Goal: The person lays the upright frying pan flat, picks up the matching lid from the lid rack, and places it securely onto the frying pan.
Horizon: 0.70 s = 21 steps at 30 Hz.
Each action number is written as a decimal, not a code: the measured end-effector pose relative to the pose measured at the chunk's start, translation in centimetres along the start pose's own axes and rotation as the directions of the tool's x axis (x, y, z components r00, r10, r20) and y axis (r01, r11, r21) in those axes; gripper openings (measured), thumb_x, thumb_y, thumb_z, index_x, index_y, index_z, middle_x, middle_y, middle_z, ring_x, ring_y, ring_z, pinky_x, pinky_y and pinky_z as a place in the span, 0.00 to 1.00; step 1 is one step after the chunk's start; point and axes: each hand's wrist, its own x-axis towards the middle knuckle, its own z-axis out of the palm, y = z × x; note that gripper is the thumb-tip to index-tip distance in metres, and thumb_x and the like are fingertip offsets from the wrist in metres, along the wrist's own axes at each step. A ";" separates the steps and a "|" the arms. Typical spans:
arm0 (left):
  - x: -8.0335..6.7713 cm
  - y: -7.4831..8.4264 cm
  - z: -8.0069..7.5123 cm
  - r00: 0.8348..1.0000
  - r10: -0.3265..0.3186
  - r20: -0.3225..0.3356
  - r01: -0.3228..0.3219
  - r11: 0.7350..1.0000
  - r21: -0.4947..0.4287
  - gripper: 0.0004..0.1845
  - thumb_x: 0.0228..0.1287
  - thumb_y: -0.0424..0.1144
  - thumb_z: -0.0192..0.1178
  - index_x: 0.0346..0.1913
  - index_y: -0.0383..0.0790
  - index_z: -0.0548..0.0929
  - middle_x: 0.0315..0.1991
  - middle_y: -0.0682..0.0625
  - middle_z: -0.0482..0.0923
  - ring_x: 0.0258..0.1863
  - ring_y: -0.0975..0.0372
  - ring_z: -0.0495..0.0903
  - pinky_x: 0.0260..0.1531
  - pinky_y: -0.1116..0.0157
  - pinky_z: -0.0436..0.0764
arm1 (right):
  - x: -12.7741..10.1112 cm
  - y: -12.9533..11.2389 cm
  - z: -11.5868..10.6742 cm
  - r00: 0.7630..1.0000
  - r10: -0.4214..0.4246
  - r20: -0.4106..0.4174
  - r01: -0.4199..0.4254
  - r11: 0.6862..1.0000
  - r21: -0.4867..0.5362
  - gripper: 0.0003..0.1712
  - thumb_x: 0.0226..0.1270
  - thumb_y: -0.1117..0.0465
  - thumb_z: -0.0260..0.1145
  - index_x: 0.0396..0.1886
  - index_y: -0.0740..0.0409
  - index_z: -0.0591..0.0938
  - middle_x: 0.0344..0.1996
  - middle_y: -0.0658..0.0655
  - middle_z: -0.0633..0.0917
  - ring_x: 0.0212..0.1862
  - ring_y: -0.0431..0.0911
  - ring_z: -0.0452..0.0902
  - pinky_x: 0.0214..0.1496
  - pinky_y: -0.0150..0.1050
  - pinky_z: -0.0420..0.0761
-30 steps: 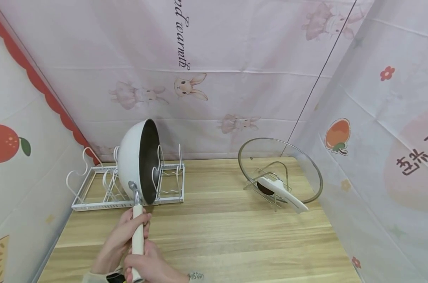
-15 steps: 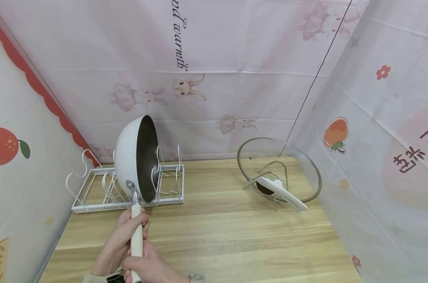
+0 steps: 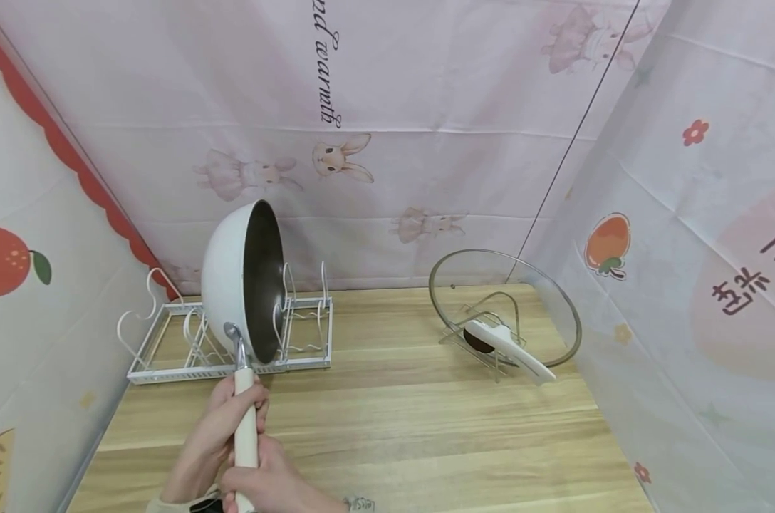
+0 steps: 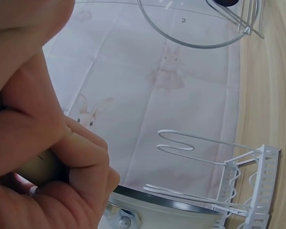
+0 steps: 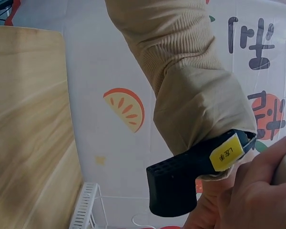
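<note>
1. Both hands grip the cream handle (image 3: 246, 427) of a white wok (image 3: 243, 278), the left hand (image 3: 217, 424) higher up, the right hand (image 3: 266, 484) at the end (fingers curled round it), at 7 o'clock on the wooden table (image 3: 426, 427).
2. Risk, as judged: the wok's rim could catch a wire divider of the white rack (image 3: 169, 356) and drag or tip it.
3. The wok stands on edge over the rack, its dark inside facing 3 o'clock, toward the glass lid (image 3: 554, 299) on its stand.

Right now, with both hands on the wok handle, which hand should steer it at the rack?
Probably the left hand: it grips the wok handle nearest the wok and white rack; the right hand holds its end.
</note>
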 end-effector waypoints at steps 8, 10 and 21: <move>-0.3 0.8 0.1 1.000 0.006 0.002 -0.006 0.999 0.053 0.09 0.64 0.25 0.50 0.26 0.37 0.67 0.10 0.50 0.71 0.08 0.62 0.70 0.08 0.70 0.71 | -0.2 -0.5 -0.4 0.997 -0.011 0.077 0.014 0.999 -0.031 0.12 0.51 0.74 0.57 0.32 0.52 0.73 0.15 0.47 0.76 0.18 0.34 0.72 0.20 0.22 0.73; -0.4 1.0 0.2 1.000 0.006 0.003 -0.006 0.998 0.057 0.10 0.64 0.26 0.50 0.26 0.37 0.68 0.10 0.50 0.71 0.09 0.62 0.70 0.09 0.69 0.71 | -0.4 -0.7 -0.4 0.997 -0.006 0.079 0.009 0.999 -0.036 0.13 0.51 0.73 0.56 0.33 0.52 0.72 0.16 0.47 0.76 0.19 0.34 0.71 0.21 0.22 0.72; -0.9 2.5 0.7 0.997 -0.067 -0.036 0.070 0.994 0.082 0.06 0.63 0.27 0.49 0.28 0.36 0.69 0.12 0.49 0.71 0.10 0.61 0.72 0.11 0.69 0.73 | -1.0 -1.9 0.0 0.998 -0.016 0.063 0.021 0.996 -0.089 0.08 0.48 0.72 0.57 0.27 0.56 0.72 0.15 0.44 0.76 0.19 0.32 0.72 0.23 0.21 0.71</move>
